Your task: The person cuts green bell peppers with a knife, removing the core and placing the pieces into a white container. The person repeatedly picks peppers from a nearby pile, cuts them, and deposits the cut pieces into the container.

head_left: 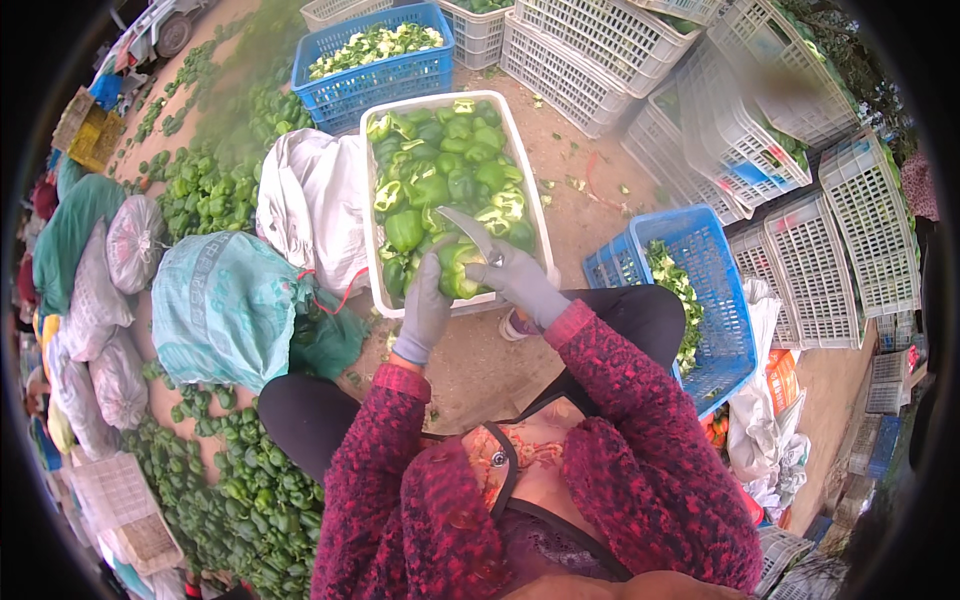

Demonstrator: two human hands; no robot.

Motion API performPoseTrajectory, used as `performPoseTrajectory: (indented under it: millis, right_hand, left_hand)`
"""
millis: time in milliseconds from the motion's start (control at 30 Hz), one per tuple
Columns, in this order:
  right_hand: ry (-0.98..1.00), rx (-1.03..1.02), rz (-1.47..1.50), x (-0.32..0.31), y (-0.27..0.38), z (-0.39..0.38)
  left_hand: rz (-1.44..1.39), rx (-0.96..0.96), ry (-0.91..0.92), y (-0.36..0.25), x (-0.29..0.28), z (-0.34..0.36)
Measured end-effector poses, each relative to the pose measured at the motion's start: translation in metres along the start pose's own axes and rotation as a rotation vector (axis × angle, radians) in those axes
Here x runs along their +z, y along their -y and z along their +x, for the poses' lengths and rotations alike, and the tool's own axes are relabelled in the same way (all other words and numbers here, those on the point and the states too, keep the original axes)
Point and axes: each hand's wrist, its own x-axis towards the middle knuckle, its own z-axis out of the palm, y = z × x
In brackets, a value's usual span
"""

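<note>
I sit far off and see both hands meet over the near end of a white crate full of green peppers, some whole and some cut open; the left hand, in a grey glove, has its fingers clamped on a single pepper, which sits between the two hands at the near end of the crate; the right hand, gloved the same way, has its fingers closed around a knife, whose curved blade slants up and to the left above that pepper (I cannot tell whether the edge touches it); beyond the crate I see a blue basket heaped with pale scraps; at the right, beside the person's knee, stands a second basket, also blue, with more scraps along its left side; on my left a white sack lies just beside the crate, with a teal sack nearer the person; loose peppers spread out at the lower left.
</note>
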Motion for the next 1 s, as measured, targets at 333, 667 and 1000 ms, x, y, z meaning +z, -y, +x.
performPoseTrajectory:
  millis: [333, 667, 1000]
  right_hand:
    - [0.267, 0.060, -0.360, -0.029, 0.020, -0.014]
    - [0.364, -0.437, -0.945, -0.028, 0.058, -0.014]
    - [0.222, -0.512, -1.164, -0.013, 0.034, 0.008]
  left_hand:
    - [-0.417, -0.191, -0.169, 0.002, 0.026, -0.025]
    - [0.402, 0.026, 0.218, 0.031, -0.021, -0.023]
    - [0.277, 0.061, 0.007, 0.025, 0.007, -0.028]
